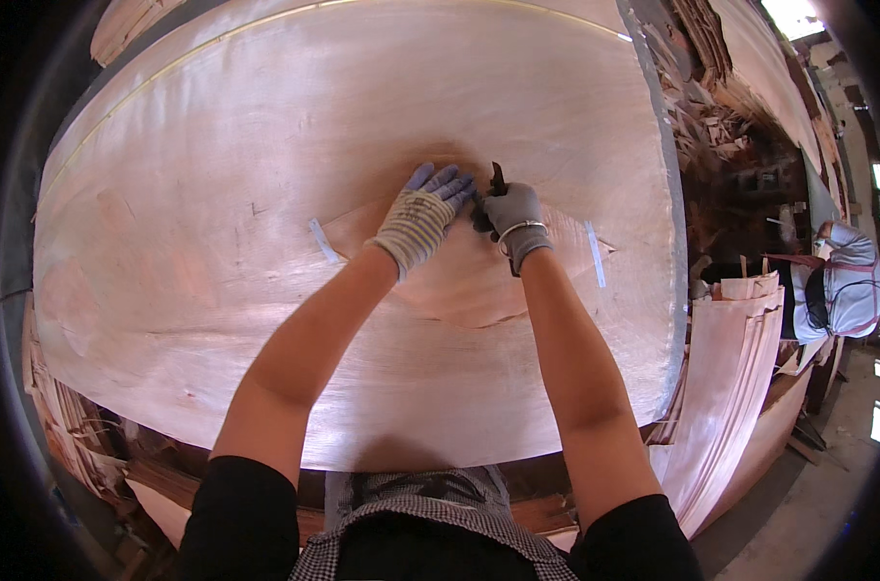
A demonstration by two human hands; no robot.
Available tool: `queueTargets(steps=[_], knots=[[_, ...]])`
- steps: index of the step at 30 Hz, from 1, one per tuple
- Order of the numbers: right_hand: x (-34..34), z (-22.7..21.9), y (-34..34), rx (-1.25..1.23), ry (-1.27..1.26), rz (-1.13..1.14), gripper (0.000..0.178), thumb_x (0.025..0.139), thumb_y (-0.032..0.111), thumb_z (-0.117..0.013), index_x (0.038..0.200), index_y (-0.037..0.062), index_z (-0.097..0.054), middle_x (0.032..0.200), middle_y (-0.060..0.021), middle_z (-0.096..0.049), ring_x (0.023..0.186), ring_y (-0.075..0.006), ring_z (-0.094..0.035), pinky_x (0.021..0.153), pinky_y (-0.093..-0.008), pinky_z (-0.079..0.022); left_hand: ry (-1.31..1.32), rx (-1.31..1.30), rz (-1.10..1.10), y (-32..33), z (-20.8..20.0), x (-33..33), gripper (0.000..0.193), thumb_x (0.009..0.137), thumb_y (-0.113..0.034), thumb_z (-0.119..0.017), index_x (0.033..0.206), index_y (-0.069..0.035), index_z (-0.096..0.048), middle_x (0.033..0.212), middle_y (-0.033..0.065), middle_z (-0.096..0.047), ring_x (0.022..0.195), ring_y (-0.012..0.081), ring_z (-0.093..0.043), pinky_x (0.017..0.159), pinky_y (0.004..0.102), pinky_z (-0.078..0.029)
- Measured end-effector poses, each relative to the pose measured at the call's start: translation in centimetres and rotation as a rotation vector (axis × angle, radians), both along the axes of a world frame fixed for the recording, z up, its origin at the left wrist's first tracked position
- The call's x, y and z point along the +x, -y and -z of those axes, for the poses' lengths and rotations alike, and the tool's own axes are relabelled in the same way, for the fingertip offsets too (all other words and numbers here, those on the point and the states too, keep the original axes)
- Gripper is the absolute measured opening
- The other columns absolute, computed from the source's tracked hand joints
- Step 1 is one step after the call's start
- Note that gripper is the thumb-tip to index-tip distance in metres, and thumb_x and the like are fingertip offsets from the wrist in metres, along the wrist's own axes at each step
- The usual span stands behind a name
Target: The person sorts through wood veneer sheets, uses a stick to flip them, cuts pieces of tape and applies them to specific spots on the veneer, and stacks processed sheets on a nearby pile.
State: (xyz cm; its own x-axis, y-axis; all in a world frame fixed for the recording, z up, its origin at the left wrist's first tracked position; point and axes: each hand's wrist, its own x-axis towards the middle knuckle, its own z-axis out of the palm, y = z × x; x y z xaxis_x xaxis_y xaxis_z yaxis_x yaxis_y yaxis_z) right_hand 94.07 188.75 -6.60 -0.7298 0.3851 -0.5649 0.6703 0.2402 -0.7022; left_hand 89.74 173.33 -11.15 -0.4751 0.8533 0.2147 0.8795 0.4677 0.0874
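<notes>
A person leans over a large sheet of thin, pale pink-brown wood veneer (pixel 265 242) that covers almost the whole work surface. Both arms reach forward from the lower edge of the view, and both hands wear knitted work gloves with grey-purple coated fingers.

The left hand (pixel 422 215) lies palm down on the veneer, fingers spread slightly and pressed flat against the sheet, just left of the centre. The right hand (pixel 513 215) is closed around a small dark tool (pixel 492 194), whose tip sticks up above the glove; its kind cannot be made out. A thin bracelet (pixel 519 230) circles the right wrist. The tool sits between the two hands, with the left fingertips touching or nearly touching it, and it meets the veneer where a curved patch of slightly darker veneer (pixel 440 286) overlaps the main sheet.

Two short strips of pale tape (pixel 324 240) lie on the sheet, one to the left of the hands and one to the right.

To the right, stacked veneer sheets (pixel 730 368) stand beside the work surface, and another person (pixel 842 286) in light clothing bends over farther off.
</notes>
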Motion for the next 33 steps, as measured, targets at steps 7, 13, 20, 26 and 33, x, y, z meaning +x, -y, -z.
queueTargets(steps=[7, 13, 20, 26, 33], knots=[[2.6, -1.3, -4.4, 0.417, -0.091, -0.199, 0.019, 0.078, 0.018, -0.054, 0.078, 0.0025, -0.065, 0.064, -0.0156, -0.063, 0.053, -0.0266, -0.062, 0.053, -0.0366, -0.05, 0.064, -0.089, -0.123, -0.9, -2.8, 1.2, 0.034, 0.082, -0.016, -0.05, 0.116, -0.012, -0.054, 0.128, 0.0064, -0.047, 0.124, 0.023, -0.036, 0.105, 0.0424, -0.023], [16.8, -1.7, -1.1, 0.014, 0.103, 0.177, 0.019, 0.08, 0.017, -0.06, 0.084, -0.0012, -0.058, 0.059, -0.0088, -0.059, 0.043, -0.0148, -0.055, 0.033, -0.0265, -0.036, 0.187, 0.307, 0.228, -1.0, -4.6, 13.1, 0.028, 0.078, -0.027, -0.058, 0.101, -0.012, -0.062, 0.12, 0.0055, -0.053, 0.117, 0.0253, -0.042, 0.099, 0.051, -0.024], [26.1, -3.4, -2.9, 0.164, 0.19, 0.115, 0.019, 0.072, 0.018, -0.069, 0.074, 0.0011, -0.061, 0.057, -0.0055, -0.058, 0.045, -0.0122, -0.052, 0.042, -0.0274, -0.042, 0.62, 0.551, -0.202, 5.8, -7.6, 8.9, 0.029, 0.084, -0.018, -0.053, 0.11, -0.007, -0.06, 0.119, 0.0115, -0.055, 0.114, 0.031, -0.046, 0.1, 0.0429, -0.031], [26.6, -6.4, 6.2, 0.218, 0.01, 0.16, 0.022, 0.084, 0.018, -0.056, 0.071, 0.0008, -0.055, 0.049, -0.0075, -0.054, 0.037, -0.0129, -0.05, 0.036, -0.0277, -0.04, 0.804, 1.205, -0.733, 31.8, -4.4, 5.3, 0.03, 0.085, 0.0, -0.051, 0.115, -0.001, -0.055, 0.109, 0.0104, -0.059, 0.106, 0.0185, -0.052, 0.093, 0.0307, -0.042], [14.0, -13.4, 27.4, 0.017, -0.261, -0.126, 0.015, 0.086, 0.017, -0.057, 0.084, 0.0027, -0.062, 0.059, -0.0046, -0.059, 0.045, -0.0099, -0.053, 0.04, -0.0237, -0.042, 0.693, 1.851, -0.515, 62.0, -22.8, -9.7, 0.054, 0.096, -0.039, -0.034, 0.131, 0.003, -0.035, 0.124, 0.0164, -0.047, 0.115, 0.0299, -0.046, 0.1, 0.039, -0.036]])
